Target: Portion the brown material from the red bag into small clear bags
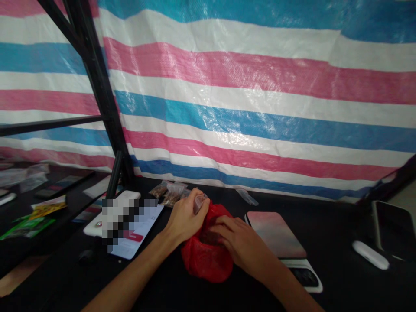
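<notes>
A red plastic bag point(205, 259) lies on the black table in front of me. My left hand point(186, 220) is closed at the bag's upper left and pinches a small clear plastic pouch point(199, 202) above the bag's mouth. My right hand point(241, 245) rests on the bag's right side, its fingers curled into the opening; what they grip inside is hidden.
Small clear pouches of brown bits point(169, 193) lie behind the bag. A flat scale point(282, 237) sits to the right, a phone point(392, 230) and a white case point(370, 255) further right. A paper and a white device point(130, 225) lie left, by a black frame post point(107, 112).
</notes>
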Tool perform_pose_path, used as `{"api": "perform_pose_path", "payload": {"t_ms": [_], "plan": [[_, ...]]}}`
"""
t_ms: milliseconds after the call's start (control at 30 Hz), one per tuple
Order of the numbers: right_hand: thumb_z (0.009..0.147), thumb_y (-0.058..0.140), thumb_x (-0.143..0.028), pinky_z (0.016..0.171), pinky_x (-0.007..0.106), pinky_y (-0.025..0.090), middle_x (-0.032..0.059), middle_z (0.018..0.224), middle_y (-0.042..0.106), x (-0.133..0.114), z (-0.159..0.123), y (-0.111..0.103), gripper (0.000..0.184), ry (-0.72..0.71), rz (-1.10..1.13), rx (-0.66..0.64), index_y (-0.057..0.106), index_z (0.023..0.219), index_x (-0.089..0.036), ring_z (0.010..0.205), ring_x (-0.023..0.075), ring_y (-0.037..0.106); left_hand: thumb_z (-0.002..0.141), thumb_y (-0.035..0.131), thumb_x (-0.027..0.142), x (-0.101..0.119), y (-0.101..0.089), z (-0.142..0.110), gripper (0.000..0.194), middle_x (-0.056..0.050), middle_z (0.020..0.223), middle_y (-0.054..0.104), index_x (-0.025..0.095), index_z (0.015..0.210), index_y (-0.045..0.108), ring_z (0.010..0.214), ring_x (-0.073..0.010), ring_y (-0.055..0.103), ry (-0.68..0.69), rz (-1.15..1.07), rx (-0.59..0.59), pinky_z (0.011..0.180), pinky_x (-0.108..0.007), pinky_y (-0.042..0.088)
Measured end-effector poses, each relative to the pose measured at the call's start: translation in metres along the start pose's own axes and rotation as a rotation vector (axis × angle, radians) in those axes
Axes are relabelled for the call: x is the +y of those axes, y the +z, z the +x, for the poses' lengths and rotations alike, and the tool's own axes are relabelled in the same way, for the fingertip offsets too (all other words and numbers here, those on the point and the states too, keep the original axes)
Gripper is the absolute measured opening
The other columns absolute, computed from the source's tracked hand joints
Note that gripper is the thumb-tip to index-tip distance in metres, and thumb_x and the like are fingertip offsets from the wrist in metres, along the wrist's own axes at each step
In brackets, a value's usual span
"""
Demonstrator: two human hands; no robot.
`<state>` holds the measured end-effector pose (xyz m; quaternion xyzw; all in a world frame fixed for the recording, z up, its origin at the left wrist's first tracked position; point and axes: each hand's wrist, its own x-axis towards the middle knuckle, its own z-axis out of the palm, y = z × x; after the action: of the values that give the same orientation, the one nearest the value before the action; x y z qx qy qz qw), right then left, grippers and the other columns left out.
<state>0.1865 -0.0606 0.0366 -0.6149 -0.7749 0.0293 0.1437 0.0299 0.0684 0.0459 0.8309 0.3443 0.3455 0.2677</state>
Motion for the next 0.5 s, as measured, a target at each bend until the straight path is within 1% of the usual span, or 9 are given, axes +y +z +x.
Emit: {"api": "perform_pose_path", "payload": {"t_ms": [67,133,233,300,333,367,400,467,500], "plan": [[0.094,0.053,-0.008,0.091,0.038,0.051,0.0073,0.127,0.063,0.003,0.001,0.000,0.036,0.068,-0.043,-0.011,0.062,0.125,-0.025,0.104,0.0227,0.065,0.095,0.048,0.044,0.005,-0.005,0.001,0.023,0.000,0.069,0.066,0.023,0.093,0.058,0.064,-0.0203,0.064,-0.013,0.020,-0.005,0.062,-0.029,0.041],[0.095,0.053,-0.009,0.089,0.038,0.052,0.0081,0.129,0.062,0.006,0.002,-0.001,0.036,0.135,-0.069,-0.032,0.061,0.127,-0.024,0.103,0.0229,0.067,0.093,0.050,0.044,0.011,-0.012,0.000,0.025,0.001,0.064,0.063,0.023,0.083,0.058,0.060,-0.0189,0.061,-0.016,0.001,-0.077,0.058,-0.027,0.039],[0.097,0.053,-0.014,0.083,0.035,0.055,0.0101,0.134,0.059,0.008,0.004,-0.004,0.034,0.243,-0.141,-0.069,0.059,0.129,-0.023,0.100,0.0237,0.070,0.090,0.053,0.046,0.020,-0.021,-0.004,0.030,0.001,0.061,0.063,0.023,0.072,0.056,0.055,-0.0178,0.059,-0.069,-0.052,-0.300,0.050,-0.026,0.034],[0.099,0.053,-0.018,0.074,0.034,0.055,0.0112,0.137,0.058,0.008,0.005,-0.006,0.032,0.310,-0.205,-0.090,0.058,0.130,-0.023,0.094,0.0238,0.072,0.089,0.054,0.051,0.024,-0.023,-0.010,0.031,0.002,0.056,0.062,0.023,0.075,0.057,0.043,-0.0174,0.055,-0.170,-0.067,-0.459,0.044,-0.026,0.030],[0.099,0.054,-0.020,0.071,0.033,0.055,0.0111,0.137,0.058,0.007,0.005,-0.006,0.032,0.333,-0.231,-0.097,0.057,0.131,-0.023,0.092,0.0237,0.072,0.087,0.056,0.053,0.025,-0.021,-0.013,0.031,0.002,0.054,0.062,0.024,0.076,0.058,0.040,-0.0176,0.054,-0.206,-0.068,-0.493,0.043,-0.027,0.029],[0.099,0.055,-0.021,0.069,0.031,0.054,0.0106,0.137,0.058,0.007,0.004,-0.006,0.032,0.349,-0.249,-0.100,0.057,0.131,-0.024,0.091,0.0234,0.073,0.083,0.060,0.053,0.025,-0.019,-0.016,0.030,0.002,0.054,0.063,0.024,0.078,0.058,0.039,-0.0183,0.054,-0.220,-0.069,-0.486,0.042,-0.027,0.028],[0.098,0.056,-0.023,0.067,0.030,0.054,0.0101,0.136,0.059,0.006,0.004,-0.006,0.032,0.360,-0.261,-0.099,0.057,0.130,-0.025,0.090,0.0231,0.073,0.078,0.067,0.052,0.024,-0.015,-0.019,0.030,0.001,0.056,0.064,0.024,0.079,0.058,0.041,-0.0193,0.056,-0.213,-0.068,-0.444,0.043,-0.026,0.028],[0.098,0.057,-0.025,0.066,0.030,0.053,0.0088,0.135,0.060,0.005,0.003,-0.004,0.031,0.367,-0.257,-0.090,0.058,0.129,-0.026,0.089,0.0228,0.073,0.067,0.079,0.044,0.020,-0.005,-0.024,0.030,0.000,0.060,0.066,0.024,0.078,0.058,0.050,-0.0218,0.061,-0.170,-0.061,-0.330,0.045,-0.026,0.027],[0.098,0.057,-0.026,0.066,0.030,0.053,0.0081,0.133,0.061,0.004,0.002,-0.003,0.030,0.368,-0.242,-0.081,0.058,0.128,-0.027,0.089,0.0230,0.073,0.064,0.081,0.037,0.017,-0.001,-0.026,0.030,0.000,0.061,0.066,0.024,0.078,0.058,0.053,-0.0225,0.062,-0.161,-0.062,-0.303,0.046,-0.026,0.027]]}}
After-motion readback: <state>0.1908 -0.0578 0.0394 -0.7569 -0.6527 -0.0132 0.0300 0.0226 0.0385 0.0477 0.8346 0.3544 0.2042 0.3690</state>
